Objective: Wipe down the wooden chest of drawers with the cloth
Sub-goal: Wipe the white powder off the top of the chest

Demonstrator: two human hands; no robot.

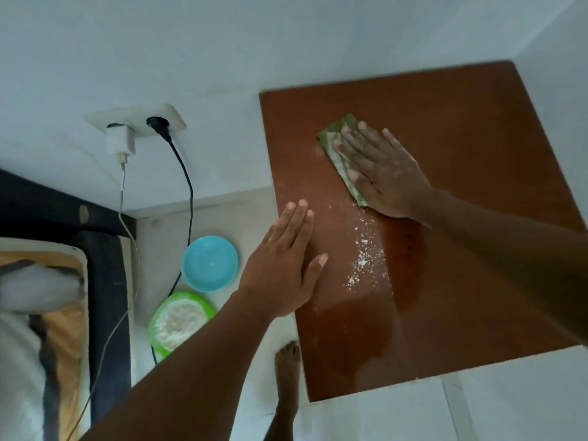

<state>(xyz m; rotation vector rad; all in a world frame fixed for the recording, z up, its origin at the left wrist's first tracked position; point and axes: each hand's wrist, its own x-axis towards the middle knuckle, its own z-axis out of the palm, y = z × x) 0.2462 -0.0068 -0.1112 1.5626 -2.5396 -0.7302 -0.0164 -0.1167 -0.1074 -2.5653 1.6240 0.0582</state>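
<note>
A folded green-and-white cloth (pixel 342 157) is pressed flat under the spread right hand (pixel 385 173), far side of the reddish-brown wooden chest top (pixel 477 128). White powder (pixel 362 256) is scattered mid-surface. The left hand (pixel 286 259), flat, fingers together, nothing held, is laid over the left edge. Bare wood is seen rightward.

We see the brown chest (pixel 445 122) top carrying a green cloth (pixel 337 144) and scattered white powder (pixel 362 259). Beside it, on the pale floor (pixel 381 421), sit a blue bowl (pixel 210 262) and a green bowl (pixel 178 323) of powder.
</note>
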